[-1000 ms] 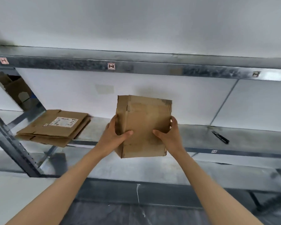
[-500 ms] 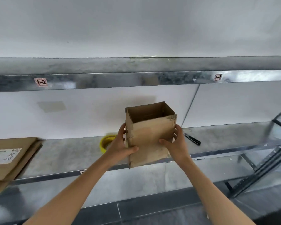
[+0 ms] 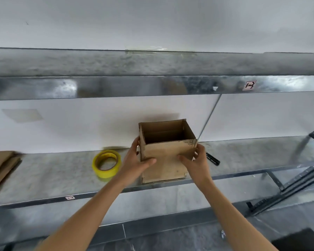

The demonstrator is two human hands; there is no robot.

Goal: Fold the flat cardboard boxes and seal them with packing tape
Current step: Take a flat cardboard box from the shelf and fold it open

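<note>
Galvanised metal shelving point(image 3: 43, 176) stands against a white wall point(image 3: 152, 22), grey floor point(image 3: 170, 238) below.

A long galvanised steel shelf point(image 3: 49, 176) runs across the view, its dull grey deck mottled and scuffed. A black marker pen point(image 3: 212, 158) lies on that shelf toward its right part, angled with one end nearer the back wall. Above the shelf hangs a second galvanised steel shelf point(image 3: 116, 64), whose shiny front beam carries a small white label with red print point(image 3: 249, 85) at its right. Behind the lower shelf stands a white wall panel point(image 3: 80, 122), with a pale square patch at its left. Below the shelf lies a dark grey tiled floor point(image 3: 170, 238). Right of the shelf, dark metal frame bars point(image 3: 288, 189) slant downward.
</note>
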